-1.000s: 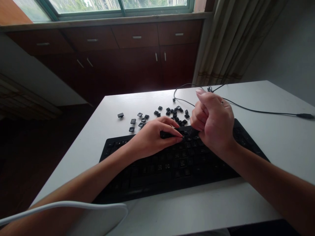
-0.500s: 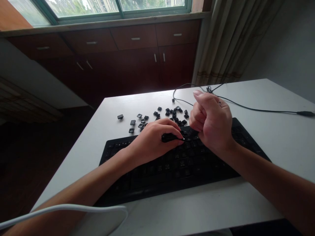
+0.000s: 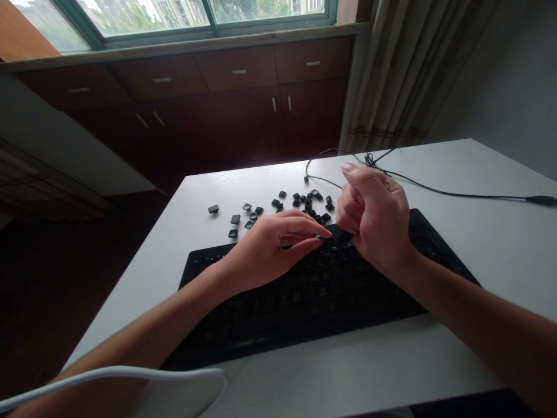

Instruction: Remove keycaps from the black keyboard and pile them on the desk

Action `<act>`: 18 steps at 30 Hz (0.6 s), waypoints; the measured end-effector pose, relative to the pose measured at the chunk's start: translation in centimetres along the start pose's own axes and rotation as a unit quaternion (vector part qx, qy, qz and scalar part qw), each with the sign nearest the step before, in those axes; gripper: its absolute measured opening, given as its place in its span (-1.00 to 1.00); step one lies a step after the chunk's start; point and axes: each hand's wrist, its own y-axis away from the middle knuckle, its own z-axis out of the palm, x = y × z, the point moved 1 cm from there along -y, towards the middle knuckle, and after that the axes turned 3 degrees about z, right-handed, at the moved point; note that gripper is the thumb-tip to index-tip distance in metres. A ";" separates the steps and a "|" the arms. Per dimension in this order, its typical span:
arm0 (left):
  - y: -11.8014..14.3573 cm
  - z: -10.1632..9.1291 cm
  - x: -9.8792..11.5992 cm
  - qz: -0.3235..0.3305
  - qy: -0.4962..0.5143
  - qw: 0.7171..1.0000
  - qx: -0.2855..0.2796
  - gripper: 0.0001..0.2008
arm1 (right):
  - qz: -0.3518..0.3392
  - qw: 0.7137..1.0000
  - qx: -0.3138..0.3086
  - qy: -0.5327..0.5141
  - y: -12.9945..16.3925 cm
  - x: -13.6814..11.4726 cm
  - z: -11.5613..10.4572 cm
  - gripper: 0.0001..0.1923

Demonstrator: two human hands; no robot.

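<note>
A black keyboard (image 3: 322, 296) lies across the white table (image 3: 500, 249), with several of its keys off. My left hand (image 3: 265, 249) rests low over its upper rows. The fingers are stretched out and slightly apart, their tips touching the keys near the middle, and no keycap shows between them. My right hand (image 3: 376, 223) hovers just above the keyboard's upper right part, curled into a loose fist with the thumb up; what is inside the fist is hidden. Several loose black keycaps (image 3: 304, 202) lie scattered on the table behind the keyboard.
A thin black cable (image 3: 435, 193) runs from behind the keycaps to the table's right edge. One keycap (image 3: 213, 209) lies apart at the left. A white curved chair back (image 3: 174, 386) is at the near left. Dark wooden cabinets (image 3: 239, 104) and a curtain (image 3: 404, 69) stand beyond the table.
My left hand pinched a small black piece over the keyboard before; now its fingers have spread and the piece no longer shows. My right fist has barely moved.
</note>
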 end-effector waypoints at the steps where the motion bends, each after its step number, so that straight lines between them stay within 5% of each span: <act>1: 0.0 0.1 -0.1 -0.006 0.013 1.000 -0.001 -0.81 | 0.001 1.000 0.001 0.001 0.0 0.0 0.0 -0.51; 4: 0.1 0.2 -0.4 -0.008 0.014 1.000 0.008 -0.78 | 0.007 1.000 0.002 0.006 0.0 0.1 0.0 -0.52; 11: 0.2 -0.2 -0.2 0.039 -0.157 0.986 0.032 -0.79 | 0.009 1.000 0.006 -0.001 0.0 0.1 0.0 -0.52; 18: 0.1 -0.1 -0.5 0.062 -0.162 0.985 0.017 -0.83 | 0.003 1.000 0.004 0.003 -0.1 0.2 -0.1 -0.52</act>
